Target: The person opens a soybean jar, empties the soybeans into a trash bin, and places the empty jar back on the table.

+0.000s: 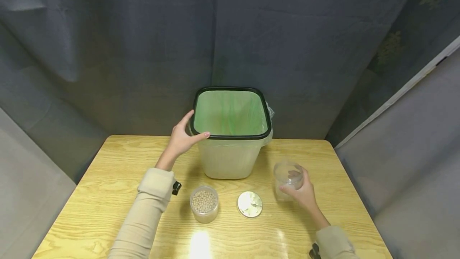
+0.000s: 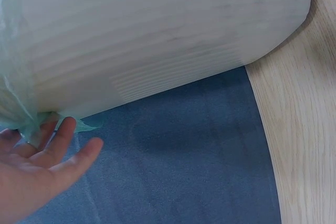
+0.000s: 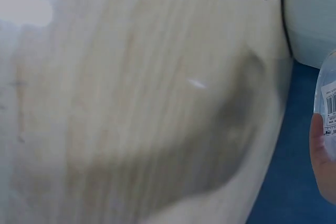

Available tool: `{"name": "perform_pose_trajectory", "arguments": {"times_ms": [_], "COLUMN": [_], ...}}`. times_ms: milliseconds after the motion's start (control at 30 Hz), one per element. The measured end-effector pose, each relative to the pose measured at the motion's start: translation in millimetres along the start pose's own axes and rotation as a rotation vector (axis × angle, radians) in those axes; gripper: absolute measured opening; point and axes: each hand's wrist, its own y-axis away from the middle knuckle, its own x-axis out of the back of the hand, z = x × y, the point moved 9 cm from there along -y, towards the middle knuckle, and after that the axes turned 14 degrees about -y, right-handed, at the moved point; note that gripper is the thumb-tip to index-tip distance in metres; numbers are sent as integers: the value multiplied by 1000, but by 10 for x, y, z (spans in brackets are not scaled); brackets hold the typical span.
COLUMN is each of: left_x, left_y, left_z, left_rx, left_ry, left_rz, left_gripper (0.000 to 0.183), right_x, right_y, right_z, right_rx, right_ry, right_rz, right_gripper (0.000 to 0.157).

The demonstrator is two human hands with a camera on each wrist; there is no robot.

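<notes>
L hand (image 1: 181, 137): grips white sq. plastic bin (image 1: 230, 159) nr desk (image 1: 108, 195) back edge
R hand (image 1: 304, 192): grips clear cyl. plastic jar (image 1: 280, 179)

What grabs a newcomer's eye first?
Likely the black-rimmed, green-lined whitish plastic bin, centre of the head view, touched by the left hand. Next, front left of it, a clear round tub of small beige balls; front right, a clear plastic jar held by the right hand.

From farther off, your head view is looking forward and down over the bin (image 1: 230, 158) and table (image 1: 104, 195); your left-wrist view is facing the bin's side closely; your right-wrist view is facing the table, sharing the bin at upper right.
</notes>
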Motion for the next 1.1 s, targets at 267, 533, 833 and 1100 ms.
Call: {"name": "perform_pose_trajectory", "arguments": {"times_ms": [267,533,833,1100], "left_x": [-12,-13,-23,-33], "left_y": [-9,-8,-16,1], "left_z": [-16,-6,4,26], "left_rx": [7,6,1,-1], "left_ry": [-1,4,4,11], "left_rz": [-6,-8,-4,-9], "left_gripper": [93,93,94,94], "right_x": [-37,-112,-149,-91], "right_y": [69,138,202,285], "right_z": [259,478,507,549], "right_rx": [-101,-166,-166,-181], "right_ry": [56,74,62,17], "right_rz": [14,12,6,-19], "right_gripper": [91,91,94,98]}}
